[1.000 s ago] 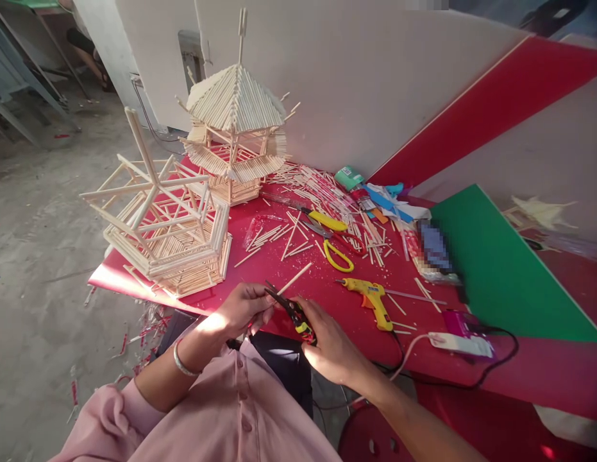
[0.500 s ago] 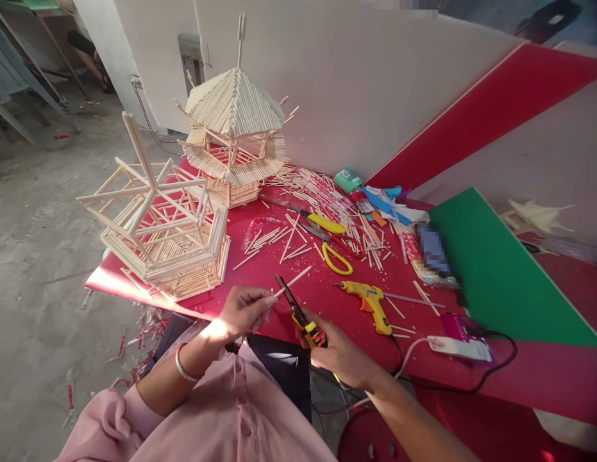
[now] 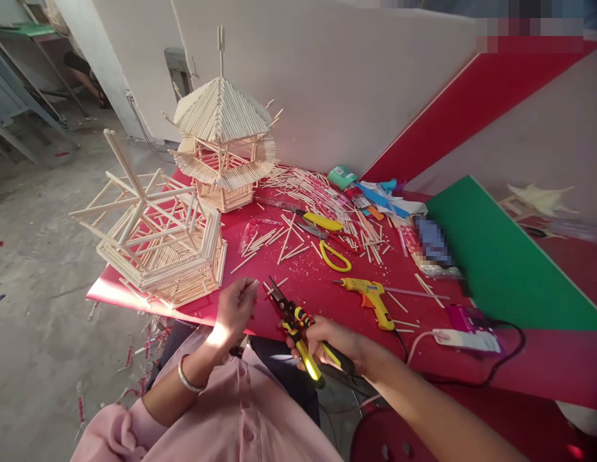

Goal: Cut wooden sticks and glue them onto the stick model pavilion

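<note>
My right hand (image 3: 327,341) grips the yellow and black handles of a pair of cutting pliers (image 3: 291,317), whose open jaws point up and left over the red table (image 3: 298,289). My left hand (image 3: 235,308) hovers at the table's near edge, fingers pinched on a short wooden stick (image 3: 249,289). A small cut piece of stick (image 3: 280,283) lies by the plier tips. An open-framed stick model (image 3: 158,237) stands just left of my left hand. A roofed stick pavilion (image 3: 224,147) rises behind it.
Loose sticks (image 3: 327,212) are scattered over the table's middle, with yellow-handled scissors (image 3: 327,240) among them. A yellow glue gun (image 3: 370,298) lies right of my hands, its cord running to a white power strip (image 3: 466,339). A green board (image 3: 500,263) lies at the right. White wall panels stand behind.
The long stick that my left hand held to the plier jaws is now short. My right hand drew the pliers back toward me and the jaws opened. The camera tilted slightly.
</note>
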The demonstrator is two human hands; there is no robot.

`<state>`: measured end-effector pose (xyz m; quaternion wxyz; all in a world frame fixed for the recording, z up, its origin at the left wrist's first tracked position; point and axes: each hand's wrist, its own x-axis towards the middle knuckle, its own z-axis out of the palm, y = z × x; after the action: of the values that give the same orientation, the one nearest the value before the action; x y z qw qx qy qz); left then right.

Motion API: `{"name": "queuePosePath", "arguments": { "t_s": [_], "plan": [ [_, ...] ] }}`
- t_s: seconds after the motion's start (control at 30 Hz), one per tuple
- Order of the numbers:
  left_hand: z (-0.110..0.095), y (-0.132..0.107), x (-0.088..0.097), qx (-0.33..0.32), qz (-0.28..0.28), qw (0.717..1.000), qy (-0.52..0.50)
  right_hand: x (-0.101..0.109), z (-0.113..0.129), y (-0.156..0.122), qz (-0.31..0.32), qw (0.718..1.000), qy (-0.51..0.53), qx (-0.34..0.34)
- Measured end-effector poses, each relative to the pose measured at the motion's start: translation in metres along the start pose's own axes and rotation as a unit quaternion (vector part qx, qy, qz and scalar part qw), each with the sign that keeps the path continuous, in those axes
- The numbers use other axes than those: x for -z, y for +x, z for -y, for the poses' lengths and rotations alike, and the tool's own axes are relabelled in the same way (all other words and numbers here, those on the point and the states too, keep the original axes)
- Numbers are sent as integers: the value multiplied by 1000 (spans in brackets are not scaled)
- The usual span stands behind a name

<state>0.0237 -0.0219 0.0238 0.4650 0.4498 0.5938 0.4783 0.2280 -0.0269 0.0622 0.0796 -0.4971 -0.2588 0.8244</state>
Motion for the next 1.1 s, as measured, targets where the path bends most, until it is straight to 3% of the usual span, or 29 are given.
{"name": "queuePosePath", "arguments": {
  "t_s": [0.23, 0.3, 0.37, 0.43, 0.53, 0.6, 0.67, 0.77, 0.93, 1.1],
  "plan": [
    [7, 6, 7, -80, -22, 985, 154, 0, -4, -2, 82, 996, 16, -13],
    [9, 7, 7, -77, -25, 984, 161, 1, -6, -10, 61, 997, -52, -5],
    [10, 9, 6, -69, -21, 986, 153, 4, -8, -20, -21, 984, -177, 32],
    [12, 10, 5, -60, -11, 988, 143, 6, -11, -27, -152, 925, -334, 100],
    [13, 10, 4, -50, 2, 989, 141, 7, -19, -25, -333, 762, -532, 158],
    [12, 10, 4, -45, 5, 991, 129, 7, -26, -17, -395, 672, -607, 158],
    [11, 9, 5, -52, -1, 993, 108, 6, -30, -8, -421, 619, -640, 173],
    [9, 10, 7, -68, -17, 994, 80, 6, -26, 0, -440, 573, -648, 242],
    [10, 9, 6, -32, -17, 998, 41, 4, 21, 26, -307, 572, -647, 400],
    [12, 9, 5, 59, 7, 995, -74, 3, 72, 71, -290, 540, -696, 372]
  ]
}}
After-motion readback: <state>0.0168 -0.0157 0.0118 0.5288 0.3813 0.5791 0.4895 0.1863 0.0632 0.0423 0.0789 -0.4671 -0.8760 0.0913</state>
